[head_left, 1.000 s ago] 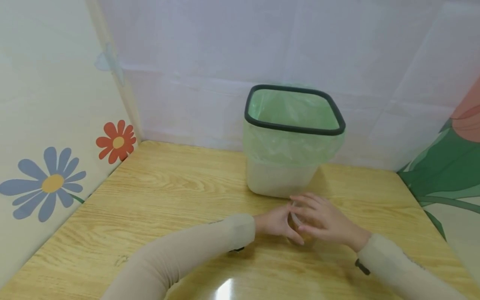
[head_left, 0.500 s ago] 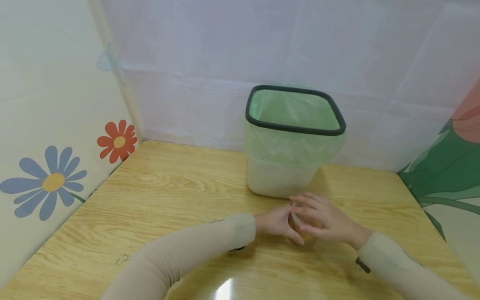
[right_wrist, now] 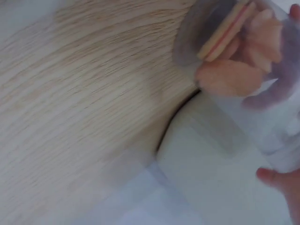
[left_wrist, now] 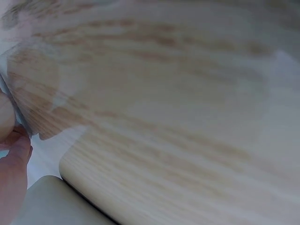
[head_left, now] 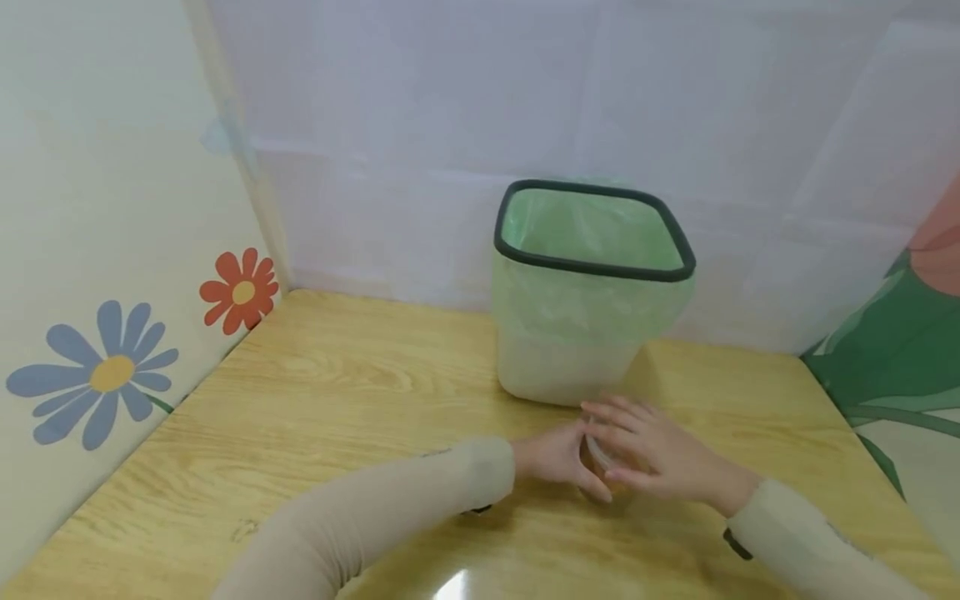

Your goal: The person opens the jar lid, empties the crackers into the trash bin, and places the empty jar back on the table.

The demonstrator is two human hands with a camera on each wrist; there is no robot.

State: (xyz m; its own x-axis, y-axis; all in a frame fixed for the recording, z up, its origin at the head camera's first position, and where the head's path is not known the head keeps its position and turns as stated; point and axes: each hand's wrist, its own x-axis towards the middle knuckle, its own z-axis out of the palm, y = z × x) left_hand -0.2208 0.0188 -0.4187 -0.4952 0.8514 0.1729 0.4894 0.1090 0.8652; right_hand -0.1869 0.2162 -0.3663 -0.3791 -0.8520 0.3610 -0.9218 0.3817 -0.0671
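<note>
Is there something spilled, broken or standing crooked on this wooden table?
Nothing stands out. The white square bin with its green plastic liner stands upright on the light wooden table. Both hands, left hand and right hand, hold a small clear plastic cup just before it; no spill shows.

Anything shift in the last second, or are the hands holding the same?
Nothing about the hold changed: the left hand and right hand still clasp the clear cup on the table before the bin. Only the head view tilted slightly.
</note>
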